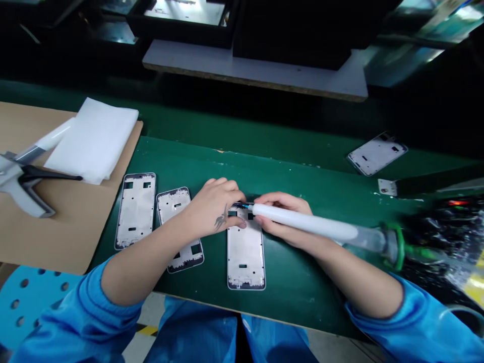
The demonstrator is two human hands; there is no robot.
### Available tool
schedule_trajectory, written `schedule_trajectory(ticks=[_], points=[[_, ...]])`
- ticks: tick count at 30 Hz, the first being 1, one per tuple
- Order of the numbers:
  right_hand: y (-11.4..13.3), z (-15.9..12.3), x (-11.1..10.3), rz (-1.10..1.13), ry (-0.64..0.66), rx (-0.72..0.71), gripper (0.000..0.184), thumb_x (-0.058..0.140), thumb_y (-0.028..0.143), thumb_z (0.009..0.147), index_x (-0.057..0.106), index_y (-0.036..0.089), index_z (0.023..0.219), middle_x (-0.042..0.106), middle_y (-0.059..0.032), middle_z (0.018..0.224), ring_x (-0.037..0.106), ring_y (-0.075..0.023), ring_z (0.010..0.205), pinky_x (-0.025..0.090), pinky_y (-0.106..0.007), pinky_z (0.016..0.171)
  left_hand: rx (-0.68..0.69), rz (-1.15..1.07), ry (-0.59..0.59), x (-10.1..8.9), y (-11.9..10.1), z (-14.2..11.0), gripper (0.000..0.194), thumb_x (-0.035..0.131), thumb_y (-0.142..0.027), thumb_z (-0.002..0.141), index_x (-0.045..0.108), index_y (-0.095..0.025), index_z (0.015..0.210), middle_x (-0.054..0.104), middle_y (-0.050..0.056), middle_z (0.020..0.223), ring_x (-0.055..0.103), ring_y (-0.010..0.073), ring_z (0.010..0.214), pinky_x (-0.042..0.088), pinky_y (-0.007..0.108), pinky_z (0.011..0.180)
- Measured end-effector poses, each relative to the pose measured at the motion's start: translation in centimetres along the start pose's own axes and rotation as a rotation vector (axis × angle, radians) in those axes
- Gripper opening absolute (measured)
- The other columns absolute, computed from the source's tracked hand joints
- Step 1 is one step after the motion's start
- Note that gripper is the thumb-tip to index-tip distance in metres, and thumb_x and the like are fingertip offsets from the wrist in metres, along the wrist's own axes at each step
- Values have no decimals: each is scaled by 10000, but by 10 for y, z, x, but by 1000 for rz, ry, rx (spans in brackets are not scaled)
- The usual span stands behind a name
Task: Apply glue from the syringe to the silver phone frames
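A phone mid-frame (pixel 245 257) lies upright before me on the green bench, its top end between my two hands. Thumb and fingers of my left hand (pixel 215 209) close on its upper left corner. My right hand (pixel 289 202) grips a long white dispensing syringe (pixel 310 222) near its front end. The syringe's blue tip (pixel 245 205) meets the frame's top edge close to my left fingers; exact contact is too small to tell. To the left, a second phone frame (pixel 174 201) lies partly under my left forearm, and a third phone frame (pixel 136 206) lies beyond it.
A caulking gun (pixel 18 176) and white sheets (pixel 96 136) rest on brown cardboard (pixel 71 222) at left. Another phone frame (pixel 378 154) lies at the back right. A raised shelf (pixel 257 73) carries black trays. Plastic-wrapped items (pixel 454 237) sit at far right.
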State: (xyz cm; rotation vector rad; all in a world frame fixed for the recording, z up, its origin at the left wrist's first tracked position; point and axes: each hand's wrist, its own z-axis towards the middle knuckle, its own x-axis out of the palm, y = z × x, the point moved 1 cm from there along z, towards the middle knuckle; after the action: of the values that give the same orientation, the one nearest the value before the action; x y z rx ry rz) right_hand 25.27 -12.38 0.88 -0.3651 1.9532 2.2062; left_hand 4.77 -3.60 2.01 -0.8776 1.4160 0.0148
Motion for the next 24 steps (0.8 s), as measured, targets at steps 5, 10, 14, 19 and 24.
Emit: schedule_trajectory(ticks=[5, 10, 14, 19, 24], points=[[-9, -1, 1, -58, -27, -19, 193, 780, 314, 838, 668, 228, 969, 753, -30, 834, 694, -171, 664, 528, -280, 572, -27, -46, 7, -2, 1, 0, 511, 796, -591, 806, 724, -205, 1135, 684, 52, 1074, 597, 261, 1023, 389, 396, 902], [-4, -5, 8, -138, -60, 22, 219, 795, 314, 801, 613, 227, 887, 704, 2, 738, 630, -139, 569, 473, -251, 510, -15, -30, -14, 0, -1, 1, 479, 793, -578, 816, 722, -209, 1111, 687, 53, 1076, 597, 254, 1015, 381, 380, 873], [-1, -4, 10, -187, -42, 58, 202, 767, 312, 806, 614, 221, 902, 707, -3, 738, 632, -135, 573, 472, -246, 517, -14, -25, -9, 2, 0, 1, 480, 781, -580, 826, 714, -211, 1126, 681, 45, 1088, 590, 249, 1033, 371, 371, 876], [-4, -4, 11, -178, -47, 99, 214, 773, 314, 811, 619, 224, 931, 711, -3, 746, 630, -133, 578, 477, -251, 530, -14, -23, -10, 2, 1, 1, 453, 798, -558, 817, 716, -210, 1095, 678, 39, 1066, 583, 240, 1006, 362, 357, 854], [-5, -4, 11, -175, -33, 117, 223, 778, 316, 809, 624, 227, 942, 712, 1, 744, 638, -135, 590, 483, -254, 545, -16, -20, -14, 2, -1, 1, 463, 821, -550, 797, 718, -206, 1090, 674, 33, 1045, 580, 238, 985, 359, 357, 846]])
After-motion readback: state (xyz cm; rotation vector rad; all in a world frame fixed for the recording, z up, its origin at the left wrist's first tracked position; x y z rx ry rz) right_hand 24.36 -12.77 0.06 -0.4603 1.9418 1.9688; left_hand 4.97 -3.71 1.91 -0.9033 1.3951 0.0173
